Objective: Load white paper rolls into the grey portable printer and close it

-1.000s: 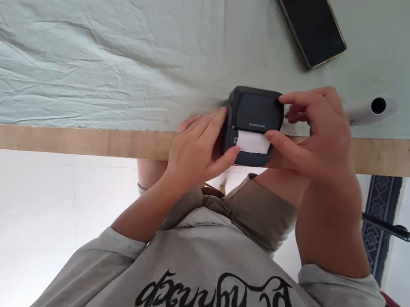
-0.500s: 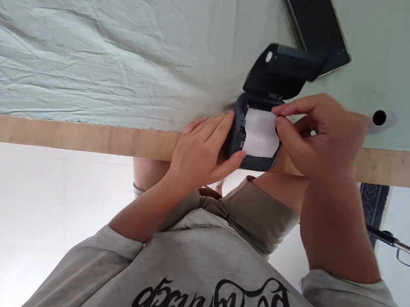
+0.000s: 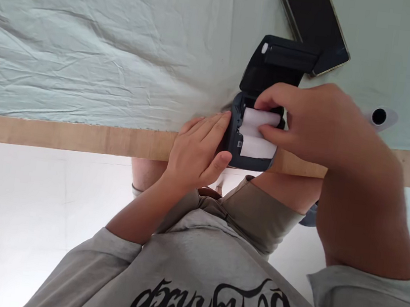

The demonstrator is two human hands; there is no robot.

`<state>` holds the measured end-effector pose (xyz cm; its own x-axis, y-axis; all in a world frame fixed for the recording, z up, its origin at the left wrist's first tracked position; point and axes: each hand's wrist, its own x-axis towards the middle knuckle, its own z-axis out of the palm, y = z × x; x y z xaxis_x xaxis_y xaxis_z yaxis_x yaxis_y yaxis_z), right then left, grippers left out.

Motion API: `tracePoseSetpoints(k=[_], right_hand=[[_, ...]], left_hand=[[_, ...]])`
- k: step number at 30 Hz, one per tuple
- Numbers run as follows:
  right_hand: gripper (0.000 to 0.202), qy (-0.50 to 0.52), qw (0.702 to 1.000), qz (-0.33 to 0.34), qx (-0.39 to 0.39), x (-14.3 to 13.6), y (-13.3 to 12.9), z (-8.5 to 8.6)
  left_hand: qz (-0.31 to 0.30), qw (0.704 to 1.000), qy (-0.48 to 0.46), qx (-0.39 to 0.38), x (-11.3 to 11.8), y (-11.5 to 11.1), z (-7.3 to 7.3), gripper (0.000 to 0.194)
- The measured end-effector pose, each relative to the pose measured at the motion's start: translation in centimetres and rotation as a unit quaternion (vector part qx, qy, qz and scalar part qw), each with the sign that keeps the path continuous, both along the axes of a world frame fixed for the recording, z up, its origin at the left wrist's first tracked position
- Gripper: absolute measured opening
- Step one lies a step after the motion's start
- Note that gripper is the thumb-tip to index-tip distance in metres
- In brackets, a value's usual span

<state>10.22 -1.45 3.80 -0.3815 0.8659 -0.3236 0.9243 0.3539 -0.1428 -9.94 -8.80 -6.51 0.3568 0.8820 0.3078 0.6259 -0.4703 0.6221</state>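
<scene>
A small dark device (image 3: 233,142) stands at the table's front edge, its black lid (image 3: 252,69) raised on the far side. White paper (image 3: 258,148), rolled or folded, lies in its compartment. My left hand (image 3: 200,148) rests against the device's left side, fingers extended and thumb apart, holding nothing. Over the compartment, my right hand (image 3: 309,121) has its thumb and index finger on the far part of the paper, gripping it. The other fingers of that hand are mostly hidden.
A dark phone (image 3: 321,28) lies behind the device, partly behind its lid. To the right is a small white object with a round dark opening (image 3: 379,116). Pale green cloth (image 3: 110,42) covers the table, whose bare wooden edge (image 3: 61,134) faces me.
My right hand has moved left, further over the compartment, and now grips the paper's far part. The paper, flat across before, now shows a roll shape. My left thumb has come off the device.
</scene>
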Motion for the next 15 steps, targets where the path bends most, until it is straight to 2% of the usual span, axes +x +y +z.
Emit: tracePoseSetpoints(k=[2, 4, 5, 6, 7, 9, 10, 11, 13, 15], right_hand=[[0.026, 0.108, 0.993, -0.039, 0.012, 1.1, -1.0, -0.3], [0.033, 0.264, 0.958, -0.103, 0.046, 2.2, -2.1, -1.4], [0.038, 0.362, 0.919, -0.137, 0.076, 2.7, -2.6, -2.3], [0.042, 0.454, 0.867, -0.18, 0.097, 3.2, -3.1, -3.5], [0.045, 0.524, 0.822, -0.203, 0.089, 3.7, -3.5, -4.7], [0.052, 0.55, 0.803, -0.223, 0.061, 4.4, -4.1, -7.4], [0.049, 0.551, 0.8, -0.236, 0.029, 4.7, -4.3, -8.6], [0.046, 0.55, 0.795, -0.253, 0.034, 4.9, -4.6, -9.6], [0.039, 0.538, 0.789, -0.288, 0.068, 5.2, -5.0, -11.0], [0.032, 0.51, 0.793, -0.306, 0.133, 5.4, -5.2, -11.5]], left_hand=[[0.002, 1.0, -0.002, -0.001, 0.0, 0.0, 0.0, 0.089], [0.001, 1.0, -0.002, -0.003, 0.0, 0.0, -0.1, 0.089], [0.0, 1.0, -0.002, -0.003, 0.0, 0.1, -0.1, 0.088], [-0.002, 1.0, -0.001, -0.001, 0.0, 0.1, -0.1, 0.087], [-0.003, 1.0, 0.001, 0.001, 0.0, 0.1, -0.1, 0.086], [-0.004, 1.0, 0.007, 0.0, 0.0, 0.1, 0.0, 0.085], [-0.003, 1.0, 0.012, -0.003, 0.1, 0.1, 0.0, 0.085], [-0.001, 1.0, 0.018, -0.008, 0.1, 0.1, 0.0, 0.085], [0.004, 0.999, 0.028, -0.016, 0.1, 0.1, 0.1, 0.085], [0.008, 0.999, 0.033, -0.018, 0.2, 0.1, 0.1, 0.085]])
